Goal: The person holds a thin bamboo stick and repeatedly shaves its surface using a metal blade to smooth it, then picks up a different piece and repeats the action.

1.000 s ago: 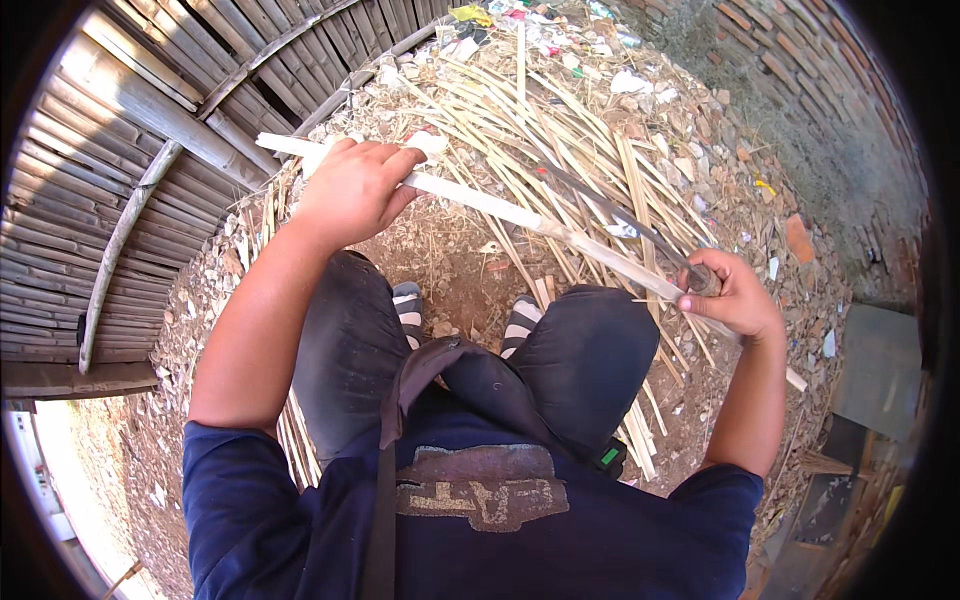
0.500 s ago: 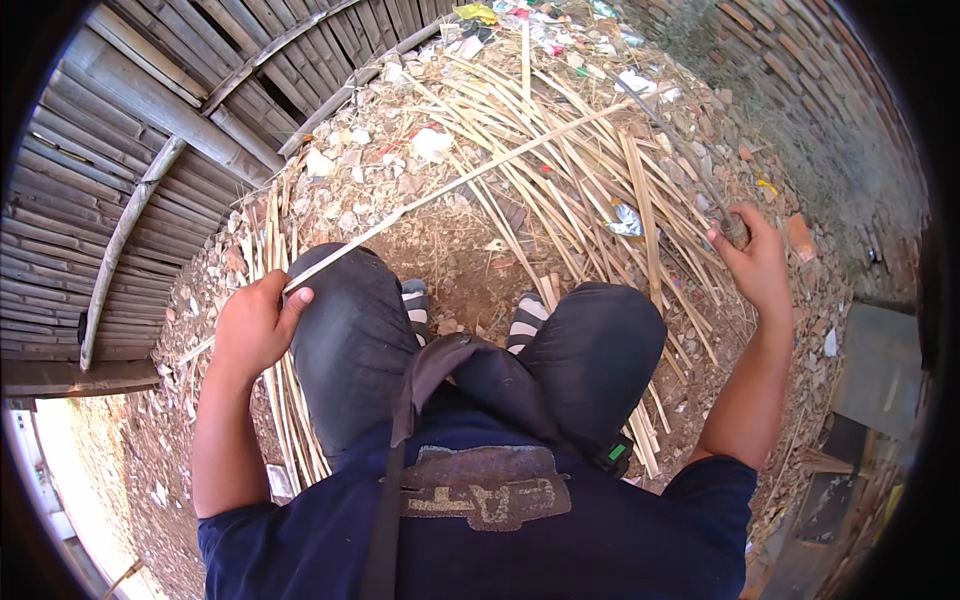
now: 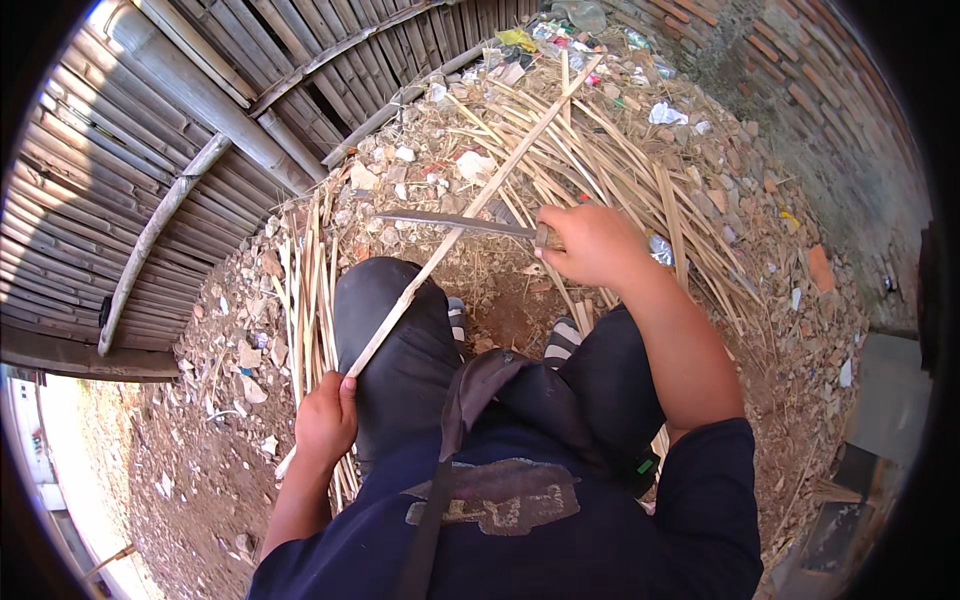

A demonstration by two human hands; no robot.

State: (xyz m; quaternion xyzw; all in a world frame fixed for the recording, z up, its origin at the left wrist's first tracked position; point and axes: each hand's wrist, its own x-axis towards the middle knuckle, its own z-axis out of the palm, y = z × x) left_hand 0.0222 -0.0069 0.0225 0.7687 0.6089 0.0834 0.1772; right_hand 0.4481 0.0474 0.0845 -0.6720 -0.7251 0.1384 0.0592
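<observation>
My left hand (image 3: 327, 415) is closed round the near part of a long pale bamboo strip (image 3: 425, 275), which slants up and away to the right past my left knee. In my right hand (image 3: 590, 240) is the handle of a long knife (image 3: 455, 220), its narrow blade pointing left. The blade crosses the strip beyond my left knee; whether it touches the strip or only passes over it, I cannot tell. A big heap of split bamboo strips (image 3: 640, 190) lies on the ground beyond my right hand. More strips (image 3: 312, 290) lie beside my left leg.
A bamboo-slat wall (image 3: 130, 230) rises on the left, a brick wall (image 3: 800, 90) on the right. Stones and litter cover the dirt ground (image 3: 215, 470). Crumpled foil (image 3: 660, 249) lies among the strips. Grey panels (image 3: 885, 400) stand at the right. My bent knees frame the space in front.
My right hand has swung in from the right, bringing the knife across the strip. My left hand has shifted nearer and to the right, and the strip now points more steeply away.
</observation>
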